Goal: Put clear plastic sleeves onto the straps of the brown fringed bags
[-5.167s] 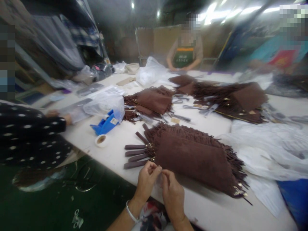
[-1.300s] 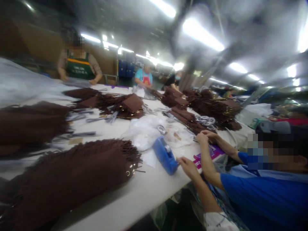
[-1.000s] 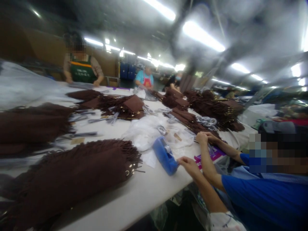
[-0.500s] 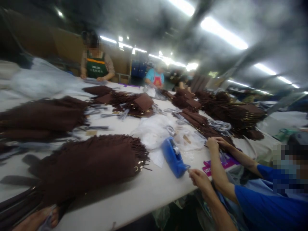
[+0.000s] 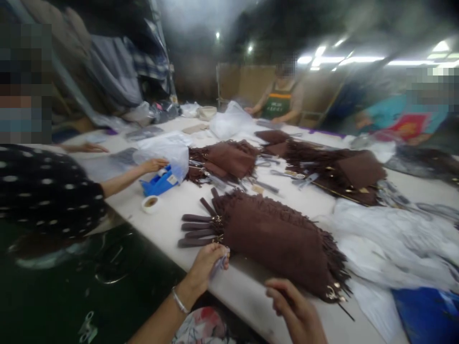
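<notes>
A stack of brown fringed suede bags (image 5: 283,241) lies on the white table (image 5: 179,210) in front of me, its brown straps (image 5: 195,230) and gold rings pointing left. My left hand (image 5: 207,264) is at the table's near edge beside the straps, fingers closed on a small pale clear piece (image 5: 220,260). My right hand (image 5: 296,310) hovers lower right, just off the table edge, fingers curled; what it holds, if anything, is too blurred to name.
A person in a dotted black top at the left reaches for a blue tape dispenser (image 5: 158,181); a tape roll (image 5: 150,203) lies near it. More brown bags (image 5: 229,160) and another pile (image 5: 344,167), white plastic bags (image 5: 390,229), and other workers sit farther back.
My view has swung from the right-hand neighbour in blue back to the bags before me. Both my hands are in view again, now apart rather than joined.
</notes>
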`<action>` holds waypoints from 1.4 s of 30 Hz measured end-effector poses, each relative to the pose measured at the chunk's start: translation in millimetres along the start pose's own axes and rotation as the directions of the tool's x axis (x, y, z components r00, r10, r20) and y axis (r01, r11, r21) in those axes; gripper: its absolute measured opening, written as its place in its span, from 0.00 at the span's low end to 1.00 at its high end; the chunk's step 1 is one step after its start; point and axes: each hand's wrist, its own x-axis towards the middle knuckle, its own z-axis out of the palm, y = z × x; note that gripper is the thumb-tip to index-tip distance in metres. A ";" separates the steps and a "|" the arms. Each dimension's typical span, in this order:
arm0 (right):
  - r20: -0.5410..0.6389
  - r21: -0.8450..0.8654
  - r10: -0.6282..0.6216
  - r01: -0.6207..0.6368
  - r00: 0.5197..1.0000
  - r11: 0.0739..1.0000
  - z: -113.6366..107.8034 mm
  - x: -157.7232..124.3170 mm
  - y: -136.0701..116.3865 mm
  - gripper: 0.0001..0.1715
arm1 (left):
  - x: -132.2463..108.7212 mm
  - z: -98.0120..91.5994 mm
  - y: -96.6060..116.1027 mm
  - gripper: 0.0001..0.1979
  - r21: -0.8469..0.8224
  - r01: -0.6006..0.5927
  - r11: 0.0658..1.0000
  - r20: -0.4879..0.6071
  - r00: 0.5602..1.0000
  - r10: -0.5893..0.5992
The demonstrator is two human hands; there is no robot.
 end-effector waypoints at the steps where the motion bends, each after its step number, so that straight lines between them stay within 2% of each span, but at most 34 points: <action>1: 0.044 0.029 -0.066 0.064 0.997 0.997 19.4 16.7 -11.9 0.12 | -0.9 -0.1 0.9 0.09 -0.011 0.007 1.000 0.012 1.000 -0.007; 4: 0.109 0.066 -0.227 0.221 0.968 0.973 64.9 54.4 -36.2 0.13 | -0.6 -1.9 4.0 0.11 -0.051 0.038 0.998 0.021 0.999 -0.037; 6: 0.109 0.033 -0.279 0.277 0.954 0.960 81.4 66.6 -42.1 0.15 | 1.3 -4.3 4.9 0.12 -0.066 0.060 0.996 0.005 0.998 -0.060; 8: 0.094 -0.026 -0.293 0.297 0.952 0.955 88.1 70.7 -43.0 0.16 | 3.5 -6.8 5.0 0.13 -0.060 0.060 0.996 -0.003 0.998 -0.060; 12: 0.085 -0.151 -0.305 0.315 0.948 0.937 87.9 69.9 -45.7 0.18 | 6.2 -10.9 6.3 0.12 -0.049 0.057 0.997 0.020 0.998 -0.056; 16: 0.089 -0.272 -0.307 0.319 0.948 0.908 88.5 71.2 -51.9 0.20 | 7.0 -14.1 9.8 0.12 -0.057 0.114 0.992 0.078 0.991 -0.109; 23: 0.068 -0.358 -0.324 0.326 0.944 0.875 95.3 74.9 -50.0 0.21 | 9.3 -19.5 10.6 0.13 -0.087 0.171 0.981 0.147 0.977 -0.157; 32: 0.093 -0.375 -0.273 0.288 0.957 0.881 94.6 79.0 -57.0 0.18 | 2.6 -14.7 10.3 0.13 -0.027 0.081 0.996 0.092 0.993 -0.078; 37: 0.134 -0.363 -0.206 0.241 0.969 0.900 89.6 85.4 -64.7 0.15 | -2.5 -19.0 12.9 0.12 -0.009 0.051 0.999 0.139 0.989 -0.049; 40: 0.152 -0.411 -0.201 0.247 0.968 0.878 88.9 88.2 -68.4 0.13 | 0.1 -21.1 9.9 0.13 0.045 0.019 0.999 0.148 0.989 -0.025; 42: 0.160 -0.459 -0.212 0.263 0.964 0.848 89.3 89.1 -70.3 0.13 | 4.6 -20.0 5.1 0.13 0.062 0.011 0.998 0.104 0.994 -0.017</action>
